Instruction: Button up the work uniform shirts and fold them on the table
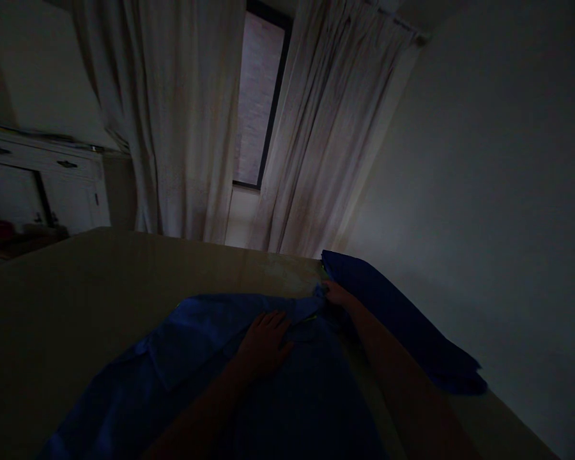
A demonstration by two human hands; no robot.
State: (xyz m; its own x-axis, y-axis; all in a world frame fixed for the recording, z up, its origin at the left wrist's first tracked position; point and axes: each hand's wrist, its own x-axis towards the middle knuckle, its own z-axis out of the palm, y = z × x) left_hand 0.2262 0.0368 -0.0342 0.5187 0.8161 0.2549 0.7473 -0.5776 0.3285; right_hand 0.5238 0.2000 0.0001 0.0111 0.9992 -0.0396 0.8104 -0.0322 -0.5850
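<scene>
A blue cloth garment (196, 332) lies spread over the near part of the table; the dim light hides its exact kind. My left hand (266, 342) rests flat on it near the middle, fingers stretched out and pointing away from me. At the garment's far right end, my right hand (336, 294) has its fingers closed on a bunched bit of the blue fabric. Just right of that hand, a darker blue folded garment (397, 313) lies along the wall side of the table. Thin yellow-green marks show on the near garment.
The pale tabletop (124, 268) stretches to the left and back. A wall (483, 223) runs close along the right side. Long curtains (186, 128) hang behind, with a narrow window (261, 96) between them. A white cabinet (71, 185) stands at the far left.
</scene>
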